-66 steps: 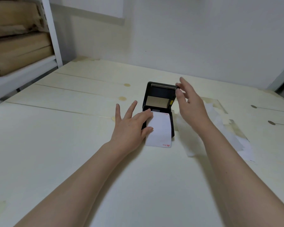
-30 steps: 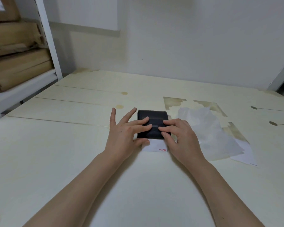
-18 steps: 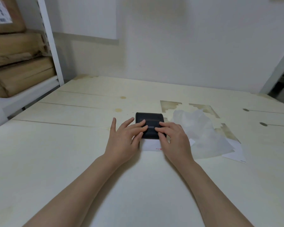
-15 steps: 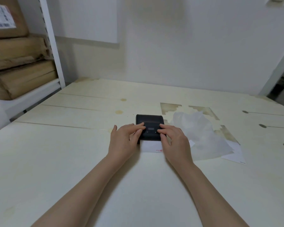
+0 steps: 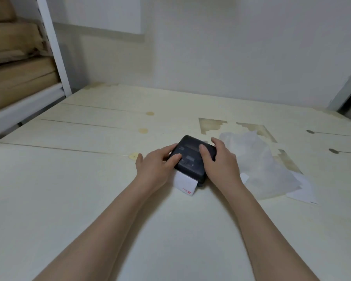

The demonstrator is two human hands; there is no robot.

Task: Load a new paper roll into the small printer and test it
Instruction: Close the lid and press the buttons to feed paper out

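A small black printer [image 5: 190, 161] lies on the pale table with its lid closed, turned a little askew. A short white strip of paper [image 5: 185, 184] with a red mark sticks out of its near edge. My left hand [image 5: 156, 167] grips the printer's left side, thumb resting on the top panel. My right hand [image 5: 221, 161] holds the right side, thumb on top and fingers wrapped around the far corner. The paper roll itself is hidden inside.
Crumpled translucent wrapping [image 5: 257, 165] and a white sheet [image 5: 304, 193] lie just right of the printer. A white shelf post [image 5: 53, 47] with brown cardboard boxes [image 5: 18, 78] stands at the far left. The wooden table [image 5: 89, 189] reaches back to the wall.
The open lid was pressed closed over the paper. Both hands then shifted from pressing on top to gripping the printer's sides, and the printer has rotated slightly.
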